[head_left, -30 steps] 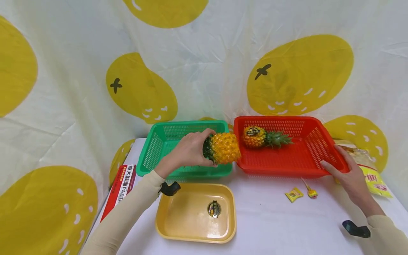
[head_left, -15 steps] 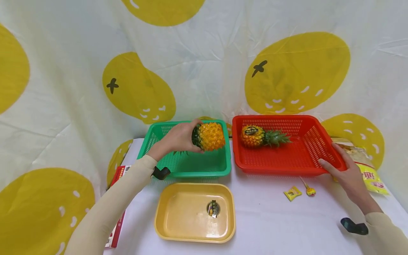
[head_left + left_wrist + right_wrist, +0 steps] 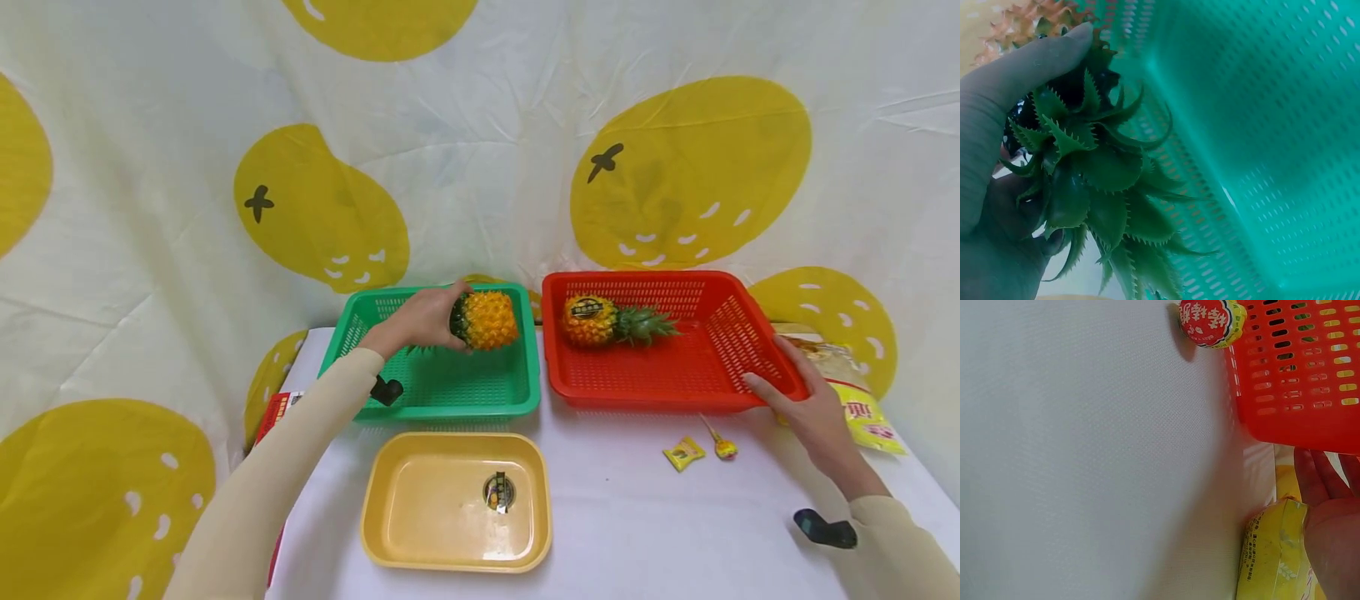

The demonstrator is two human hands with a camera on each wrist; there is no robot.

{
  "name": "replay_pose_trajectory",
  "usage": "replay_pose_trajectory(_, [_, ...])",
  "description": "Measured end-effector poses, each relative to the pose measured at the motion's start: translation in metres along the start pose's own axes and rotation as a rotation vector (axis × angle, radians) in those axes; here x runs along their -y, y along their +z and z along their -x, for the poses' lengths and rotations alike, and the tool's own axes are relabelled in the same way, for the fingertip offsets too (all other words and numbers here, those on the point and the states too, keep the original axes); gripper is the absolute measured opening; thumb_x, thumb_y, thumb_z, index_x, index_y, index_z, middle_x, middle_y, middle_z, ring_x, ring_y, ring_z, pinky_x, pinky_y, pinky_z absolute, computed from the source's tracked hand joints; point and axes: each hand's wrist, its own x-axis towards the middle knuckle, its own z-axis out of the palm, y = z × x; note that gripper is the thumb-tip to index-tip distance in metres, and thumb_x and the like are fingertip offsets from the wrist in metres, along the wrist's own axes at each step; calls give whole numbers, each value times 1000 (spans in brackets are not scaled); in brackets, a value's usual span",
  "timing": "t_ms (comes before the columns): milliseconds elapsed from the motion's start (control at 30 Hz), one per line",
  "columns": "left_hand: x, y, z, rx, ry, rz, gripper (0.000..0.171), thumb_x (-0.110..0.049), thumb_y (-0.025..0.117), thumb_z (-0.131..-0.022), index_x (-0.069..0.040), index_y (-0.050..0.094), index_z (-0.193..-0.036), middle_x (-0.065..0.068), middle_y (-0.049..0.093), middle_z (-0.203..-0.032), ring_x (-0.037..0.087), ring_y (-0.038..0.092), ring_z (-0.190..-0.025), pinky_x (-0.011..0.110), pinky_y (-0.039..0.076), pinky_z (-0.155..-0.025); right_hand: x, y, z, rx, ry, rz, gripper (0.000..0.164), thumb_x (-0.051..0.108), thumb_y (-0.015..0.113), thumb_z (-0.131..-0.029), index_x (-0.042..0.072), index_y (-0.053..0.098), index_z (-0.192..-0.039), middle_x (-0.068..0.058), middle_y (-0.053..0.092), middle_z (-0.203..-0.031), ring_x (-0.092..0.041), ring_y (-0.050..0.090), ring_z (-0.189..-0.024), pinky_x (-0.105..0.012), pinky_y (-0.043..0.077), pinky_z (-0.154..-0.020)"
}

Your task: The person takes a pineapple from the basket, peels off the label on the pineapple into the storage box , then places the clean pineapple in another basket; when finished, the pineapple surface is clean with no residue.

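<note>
My left hand (image 3: 427,321) grips a small pineapple (image 3: 489,321) around its neck, where the green leaves meet the orange body. The fruit is on its side over the green basket (image 3: 450,412), body pointing right. In the left wrist view its spiky leaves (image 3: 1104,181) stick out past my palm, against the basket's perforated wall. My right hand (image 3: 813,417) holds the right end of the red basket (image 3: 637,398), thumb over the rim and fingers along the outside. Inside that basket, toward the left, lies another pineapple (image 3: 588,321) with a black label.
A tan tray (image 3: 427,508) with a round sticker on its bottom sits in front of the green basket. Before the red basket lie a yellow wrapped candy (image 3: 684,453) and a lollipop (image 3: 724,450). A yellow snack bag (image 3: 870,417) is at right, a red box (image 3: 273,412) at left.
My left hand has carried the pineapple left and back, from the gap between the baskets to over the green one. The right hand keeps its hold on the red basket.
</note>
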Motion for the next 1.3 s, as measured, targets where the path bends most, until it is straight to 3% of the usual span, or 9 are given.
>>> replay_pose_trajectory(200, [13, 11, -9, 67, -13, -25, 104, -44, 98, -76, -9, 40, -155, 15, 67, -129, 34, 65, -115, 50, 51, -101, -1, 0, 1, 0, -4, 7, 84, 41, 66, -105, 49, 11, -168, -15, 17, -173, -47, 24, -138, -13, 51, -72])
replay_pose_trajectory(567, [18, 21, -18, 119, -54, 31, 102, -41, 97, -77, -12, 39, -157, 15, 61, -141, 35, 60, -124, 52, 47, -105, 2, 0, 2, -1, -2, 16, 84, 40, 64, -106, 45, 10, -169, -18, 15, -173, -51, 22, -140, -9, 47, -73])
replay_pose_trajectory(767, [23, 26, -22, 129, -87, 26, 101, -41, 97, -78, -14, 40, -157, 14, 58, -146, 35, 57, -129, 52, 45, -107, 3, -1, 2, -12, -2, 19, 83, 40, 64, -106, 47, 10, -168, -14, 17, -173, -50, 23, -141, -6, 44, -74])
replay_pose_trajectory(1300, [26, 40, -29, 138, -85, -76, 100, -46, 96, -77, -13, 43, -156, 15, 60, -141, 39, 55, -127, 56, 43, -107, 3, 1, 0, -23, 13, 1, 83, 40, 64, -106, 47, 10, -168, -16, 15, -174, -52, 22, -142, -6, 43, -74])
